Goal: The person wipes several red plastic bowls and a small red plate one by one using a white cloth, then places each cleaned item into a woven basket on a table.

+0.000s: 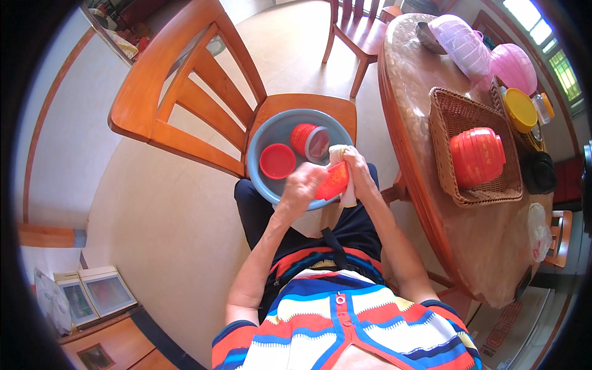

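My left hand (303, 182), slightly blurred, grips one side of a red plastic bowl (334, 181) with gold print. On the other side, my right hand (360, 169) holds a white cloth (348, 194) against that bowl. Both hands are over the near rim of a blue-grey plastic basin (255, 152). Inside the basin a small red bowl or lid (277, 161) lies at the left. Beside it a stack of red bowls (303, 137) rests on its side, with a clear plastic container (319, 142) at its open end.
The basin stands on a wooden chair (300, 102) before my knees. To the right, a round wooden table (411, 125) carries a wicker basket (437, 138) with stacked red bowls (477, 157). Behind are pink plastic baskets (513, 69), a yellow-lidded jar (521, 110) and a plastic bag (539, 233).
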`<state>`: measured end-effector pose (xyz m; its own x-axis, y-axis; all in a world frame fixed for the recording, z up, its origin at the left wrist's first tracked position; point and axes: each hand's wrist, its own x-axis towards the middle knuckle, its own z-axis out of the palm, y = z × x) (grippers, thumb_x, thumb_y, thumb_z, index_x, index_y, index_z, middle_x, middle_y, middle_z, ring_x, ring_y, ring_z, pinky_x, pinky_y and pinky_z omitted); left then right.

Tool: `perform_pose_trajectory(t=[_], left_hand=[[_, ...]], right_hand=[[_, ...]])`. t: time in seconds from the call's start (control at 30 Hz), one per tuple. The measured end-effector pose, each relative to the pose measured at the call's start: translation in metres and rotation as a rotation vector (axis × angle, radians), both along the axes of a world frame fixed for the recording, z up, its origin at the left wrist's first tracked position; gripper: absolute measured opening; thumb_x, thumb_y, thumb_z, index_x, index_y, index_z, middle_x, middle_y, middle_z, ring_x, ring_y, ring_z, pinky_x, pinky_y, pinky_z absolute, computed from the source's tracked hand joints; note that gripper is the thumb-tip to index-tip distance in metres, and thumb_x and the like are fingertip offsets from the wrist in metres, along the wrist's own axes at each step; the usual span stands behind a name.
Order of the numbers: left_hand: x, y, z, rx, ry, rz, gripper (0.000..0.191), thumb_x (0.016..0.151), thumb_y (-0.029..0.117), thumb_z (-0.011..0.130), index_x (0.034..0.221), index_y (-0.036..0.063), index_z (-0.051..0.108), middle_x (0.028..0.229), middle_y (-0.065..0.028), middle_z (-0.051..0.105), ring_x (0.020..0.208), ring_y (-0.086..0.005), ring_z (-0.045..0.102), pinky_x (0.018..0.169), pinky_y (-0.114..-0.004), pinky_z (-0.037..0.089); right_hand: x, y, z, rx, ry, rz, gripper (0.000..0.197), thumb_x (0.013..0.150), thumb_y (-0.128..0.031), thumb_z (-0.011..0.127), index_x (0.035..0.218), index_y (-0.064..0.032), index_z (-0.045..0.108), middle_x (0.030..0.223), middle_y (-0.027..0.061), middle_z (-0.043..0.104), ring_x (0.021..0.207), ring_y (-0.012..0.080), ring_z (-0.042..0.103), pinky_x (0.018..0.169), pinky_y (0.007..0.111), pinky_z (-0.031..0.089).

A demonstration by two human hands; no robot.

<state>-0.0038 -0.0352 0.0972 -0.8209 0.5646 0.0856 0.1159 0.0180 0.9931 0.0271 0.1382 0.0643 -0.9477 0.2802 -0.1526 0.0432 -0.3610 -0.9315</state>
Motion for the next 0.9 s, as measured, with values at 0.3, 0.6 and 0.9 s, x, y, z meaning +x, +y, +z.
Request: perform_pose_trajectory(t=[0.3,0.6,0.9], left_hand=[[0.014,0.013,0.011,0.125,-0.284,-0.044,0.024,0.085,0.017,0.063,0.102,0.0000,0.060,0.086,-0.0018,0.062,0.076,-0.0067,0.057,0.070,-0.021,0.046],[0.008,0.026,0.004,0.417,-0.434,0.128,0.019,0.092,0.020,0.054,0.100,0.0026,0.057,0.089,0.0001,0.059,0.079,-0.0029,0.053,0.068,-0.019,0.044],[-0.004,0.011,0.018,0.653,-0.850,0.187,0.034,0.092,0.027,0.049,0.115,0.0021,0.051,0.115,-0.0122,0.056,0.108,-0.0231,0.053,0.097,-0.040,0.041]], right_hand=[[0.003,-0.009,0.011,0.070,0.065,-0.120,0.026,0.086,-0.025,0.048,0.105,-0.0070,0.050,0.096,0.0061,0.054,0.088,0.0142,0.054,0.078,0.028,0.047],[0.012,-0.042,0.029,0.741,0.343,-0.176,0.026,0.086,-0.014,0.051,0.110,-0.0034,0.046,0.116,0.0209,0.050,0.106,0.0301,0.050,0.088,0.037,0.040],[-0.008,-0.019,0.043,0.015,0.192,0.025,0.024,0.093,-0.024,0.044,0.111,-0.0092,0.052,0.097,0.0024,0.057,0.085,0.0067,0.053,0.072,0.022,0.045]])
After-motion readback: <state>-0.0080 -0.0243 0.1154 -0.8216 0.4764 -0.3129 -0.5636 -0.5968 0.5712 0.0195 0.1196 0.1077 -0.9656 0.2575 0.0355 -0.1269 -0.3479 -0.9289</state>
